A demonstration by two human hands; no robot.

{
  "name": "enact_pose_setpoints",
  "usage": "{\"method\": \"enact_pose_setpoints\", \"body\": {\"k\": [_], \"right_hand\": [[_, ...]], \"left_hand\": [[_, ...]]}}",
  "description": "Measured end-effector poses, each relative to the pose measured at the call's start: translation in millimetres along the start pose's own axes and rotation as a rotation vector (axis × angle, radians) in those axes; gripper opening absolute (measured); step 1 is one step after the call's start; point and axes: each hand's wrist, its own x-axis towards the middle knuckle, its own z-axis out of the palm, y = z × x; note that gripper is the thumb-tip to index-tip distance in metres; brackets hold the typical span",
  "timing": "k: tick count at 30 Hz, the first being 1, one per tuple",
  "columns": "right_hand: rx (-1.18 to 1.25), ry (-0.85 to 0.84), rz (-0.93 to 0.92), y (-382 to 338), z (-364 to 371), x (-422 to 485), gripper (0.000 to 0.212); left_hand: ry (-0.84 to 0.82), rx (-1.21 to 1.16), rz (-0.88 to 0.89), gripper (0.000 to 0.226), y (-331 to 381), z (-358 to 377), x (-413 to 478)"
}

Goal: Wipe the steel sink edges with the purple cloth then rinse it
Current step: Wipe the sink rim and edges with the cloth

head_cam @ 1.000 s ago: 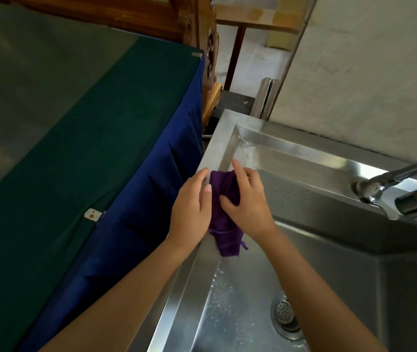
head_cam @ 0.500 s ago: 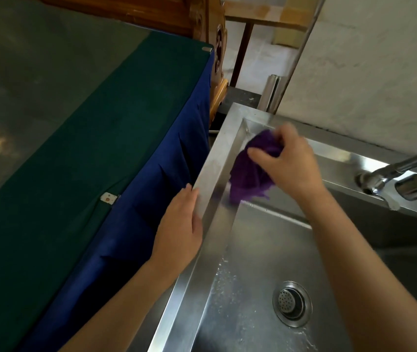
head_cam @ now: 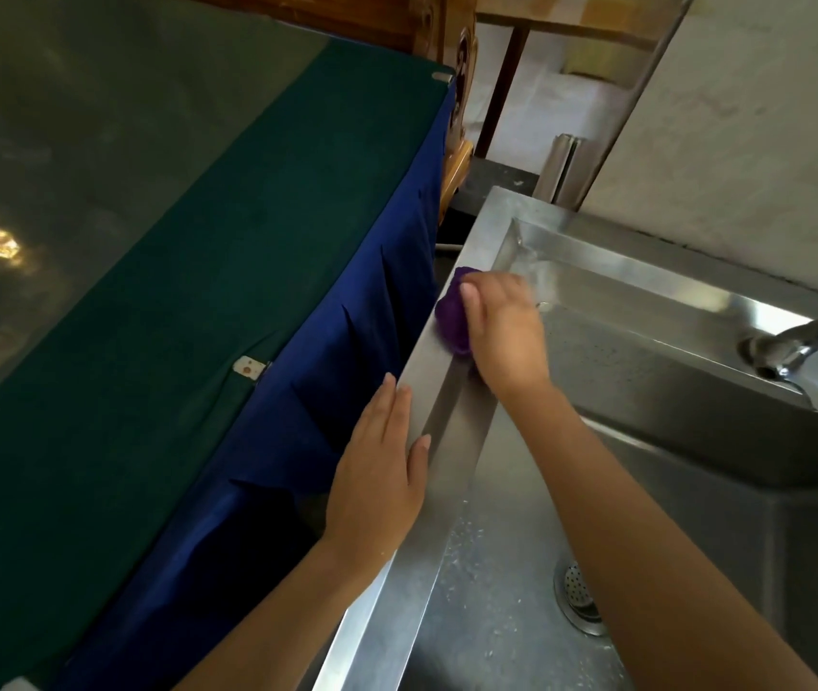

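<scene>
Right hand (head_cam: 502, 331) grips the bunched purple cloth (head_cam: 451, 319), pressed on the left rim of the steel sink (head_cam: 407, 591). Left hand (head_cam: 377, 481), fingers straight, rests flat on that rim, 7 o'clock from the cloth. Faucet (head_cam: 791, 349) at 3 o'clock.

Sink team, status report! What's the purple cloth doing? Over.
Right hand grips purple cloth, rubbing left sink rim. Left hand flat on rim. Nothing blocking.
</scene>
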Motion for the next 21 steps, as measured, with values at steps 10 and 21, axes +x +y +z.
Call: {"method": "enact_pose_setpoints", "body": {"k": [10, 21], "right_hand": [[-0.107, -0.073, -0.012, 39.6, 7.0, 60.3, 0.046], [-0.045, -0.101, -0.082, 9.0, 14.5, -47.7, 0.042]], "left_hand": [[-0.045, 0.298, 0.067, 0.053, 4.2, 6.6, 3.1], [-0.12, 0.295, 0.042, 0.058, 2.7, -2.4, 4.5]]}}
